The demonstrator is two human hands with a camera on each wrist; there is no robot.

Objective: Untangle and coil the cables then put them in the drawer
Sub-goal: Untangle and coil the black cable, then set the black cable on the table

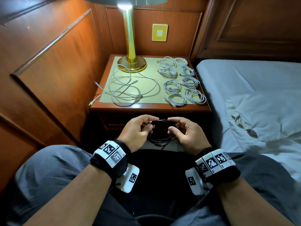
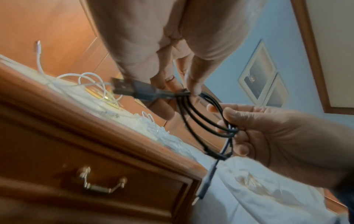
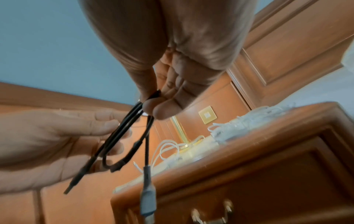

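Held thing: black cable [image 1: 160,128], gathered into a few loops, hanging between the two hands in front of the nightstand, above the person's lap.
Left hand [image 1: 138,128]: fingers curled, pinching the top of the loops; in the left wrist view the big plug [image 2: 132,90] juts out sideways from this pinch.
Right hand [image 1: 183,132]: thumb and fingers pinching the other side of the same loops (the small plugs dangle below it).
Coil axis: the loops hang roughly upright, with the loose tails trailing down towards the lap.
Drawer [image 2: 99,181]: shut, handle showing, straight ahead of and just below the hands; both hands look about equally near.
Worktop [image 1: 146,106]: one loose white cable [image 1: 128,86] on the left, coiled white cables [image 1: 180,80] in rows on the right.
Next, I'd guess: finish tidying this coil, then free one hand for the handle.
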